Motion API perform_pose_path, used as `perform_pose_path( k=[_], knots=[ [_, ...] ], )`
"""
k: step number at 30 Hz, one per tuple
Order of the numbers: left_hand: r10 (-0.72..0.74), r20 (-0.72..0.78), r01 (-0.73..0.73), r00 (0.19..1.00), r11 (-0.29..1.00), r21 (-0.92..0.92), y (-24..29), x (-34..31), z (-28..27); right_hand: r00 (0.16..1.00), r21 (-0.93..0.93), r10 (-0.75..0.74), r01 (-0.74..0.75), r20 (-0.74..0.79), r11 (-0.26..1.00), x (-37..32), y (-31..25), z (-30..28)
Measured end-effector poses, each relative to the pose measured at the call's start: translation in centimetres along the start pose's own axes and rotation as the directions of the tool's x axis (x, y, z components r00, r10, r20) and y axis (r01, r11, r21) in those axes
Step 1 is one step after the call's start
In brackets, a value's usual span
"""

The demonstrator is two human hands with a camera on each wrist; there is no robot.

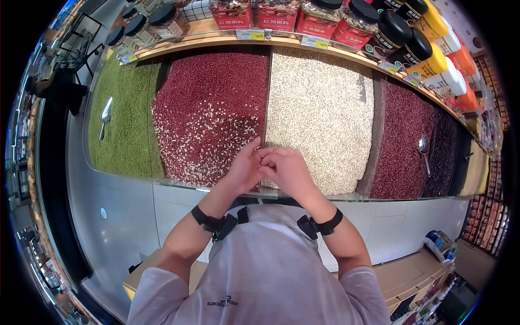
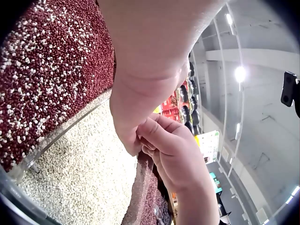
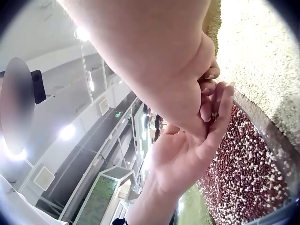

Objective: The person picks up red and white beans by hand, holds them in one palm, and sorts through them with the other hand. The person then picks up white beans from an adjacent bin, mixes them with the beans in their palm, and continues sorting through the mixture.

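Bright, even indoor light fills the head view; its wide lens bows the shelf [image 1: 203,31] and darkens to black at the corners. A metal scoop [image 1: 105,111] catches a glint. In the left wrist view, a ceiling lamp [image 2: 240,74] glares white overhead. In the right wrist view, the white grains [image 3: 253,42] wash out pale, and an oval patch at left is blurred.

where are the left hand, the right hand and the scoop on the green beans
left hand [image 1: 245,167], head view, middle of the hand
right hand [image 1: 291,169], head view, back of the hand
scoop [image 1: 106,112], head view, its bowl
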State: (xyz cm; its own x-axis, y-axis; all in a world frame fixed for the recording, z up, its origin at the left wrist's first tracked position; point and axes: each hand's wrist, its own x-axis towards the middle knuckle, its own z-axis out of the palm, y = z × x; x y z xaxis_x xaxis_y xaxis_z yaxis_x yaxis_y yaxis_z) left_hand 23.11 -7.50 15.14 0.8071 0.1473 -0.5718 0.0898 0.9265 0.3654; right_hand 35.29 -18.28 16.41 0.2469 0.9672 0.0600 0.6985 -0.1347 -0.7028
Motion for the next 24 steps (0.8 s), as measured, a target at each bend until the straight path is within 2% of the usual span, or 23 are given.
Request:
perform_pose_path(
  k=[5, 8, 10, 12, 14, 16, 17, 18, 19, 21, 22, 24],
  knots=[
    [0.026, 0.014, -0.026, 1.0, 1.0, -0.015, -0.3, 0.2, -0.5, 0.997, -0.083, -0.069, 0.066, -0.031, 0.994, 0.2, -0.1, 0.5],
    [0.026, -0.036, -0.027, 0.999, 0.999, -0.038, -0.3, 0.3, -0.3, 0.993, -0.123, -0.11, 0.103, -0.053, 0.987, 0.3, 0.0, 1.0],
    [0.038, 0.032, -0.037, 0.999, 0.999, -0.03, -0.3, 0.4, -0.8, 0.984, -0.13, -0.153, 0.141, -0.088, 0.982, 0.5, 0.3, 1.2],
    [0.028, 0.032, -0.026, 0.999, 0.998, -0.05, -0.3, 0.5, -0.9, 0.992, -0.136, -0.124, 0.128, 0.034, 0.982, 0.8, 0.6, 0.9],
    [0.018, 0.033, -0.015, 0.999, 0.997, -0.072, -0.2, 0.6, -1.2, 0.99, -0.13, -0.135, 0.14, 0.052, 0.981, 0.7, 0.3, -0.1],
    [0.044, 0.16, -0.024, 0.986, 0.992, -0.123, 0.1, 0.7, -1.7, 0.987, -0.124, -0.144, 0.152, 0.072, 0.981, 0.8, -0.3, -1.9],
    [0.042, 0.159, -0.023, 0.986, 0.992, -0.124, 0.2, 0.7, -1.6, 0.992, 0.032, -0.12, 0.119, 0.027, 0.992, 0.8, -0.4, -3.0],
    [0.033, 0.091, -0.022, 0.995, 0.992, -0.124, 0.7, 0.3, -0.6, 0.996, 0.189, -0.088, 0.089, -0.014, 0.978, 0.7, -0.1, -3.8],
    [0.024, 0.023, -0.021, 0.999, 0.992, -0.124, 1.0, 0.0, 0.0, 0.996, 0.188, -0.087, 0.087, -0.012, 0.978, 0.4, 0.5, -4.2],
    [0.02, 0.007, -0.019, 1.0, 0.991, -0.134, 1.4, -0.2, 0.4, 0.955, 0.236, 0.163, -0.104, -0.248, 0.966, -0.3, 2.1, -5.3],
    [0.014, -0.009, -0.016, 1.0, 0.99, -0.143, 1.5, -0.3, 0.4, 0.954, 0.235, 0.165, -0.106, -0.25, 0.966, -0.9, 3.5, -5.6],
    [0.012, 0.001, -0.012, 1.0, 0.99, -0.142, 1.4, -0.2, 0.2, 0.943, 0.043, 0.207, -0.203, -0.259, 0.978, -1.7, 6.0, -5.7]
  ],
)
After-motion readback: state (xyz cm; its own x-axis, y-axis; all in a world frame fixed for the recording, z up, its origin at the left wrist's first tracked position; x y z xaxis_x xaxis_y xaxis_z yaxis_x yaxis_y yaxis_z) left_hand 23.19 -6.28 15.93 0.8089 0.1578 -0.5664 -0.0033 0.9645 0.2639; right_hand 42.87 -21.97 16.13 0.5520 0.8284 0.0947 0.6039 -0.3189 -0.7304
